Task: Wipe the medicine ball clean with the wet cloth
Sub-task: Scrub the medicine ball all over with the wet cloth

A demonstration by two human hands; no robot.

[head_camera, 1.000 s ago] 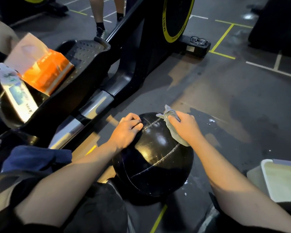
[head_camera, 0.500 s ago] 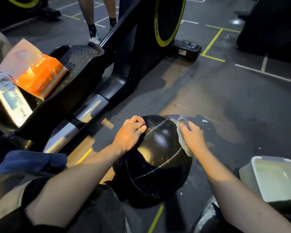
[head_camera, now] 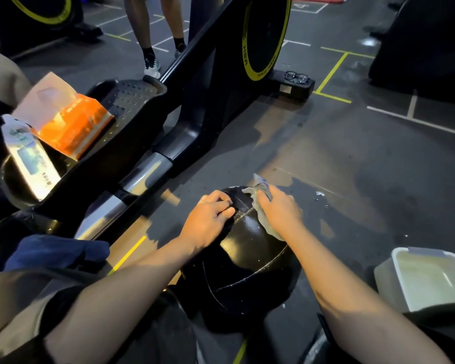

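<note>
A black medicine ball point(head_camera: 247, 261) with stitched seams rests on the dark gym floor between my knees. My left hand point(head_camera: 208, 219) lies on its upper left side, fingers curled against the surface, steadying it. My right hand point(head_camera: 281, 208) presses a pale wet cloth point(head_camera: 260, 198) onto the top right of the ball. The cloth bunches out beyond my fingertips and trails under my palm towards the wrist. The ball's lower half is in shadow.
A white plastic basin point(head_camera: 428, 277) stands on the floor at the right. A black exercise machine point(head_camera: 195, 106) runs diagonally at the left, carrying an orange tissue pack point(head_camera: 74, 127) and a wipes packet point(head_camera: 30, 158). Glasses point(head_camera: 297, 76) rest on its base. A person's legs point(head_camera: 153, 35) stand behind. Wet patches mark the floor.
My right hand with the cloth slid from the ball's right side up and leftward to its top, close to my left hand. The left hand has stayed in place.
</note>
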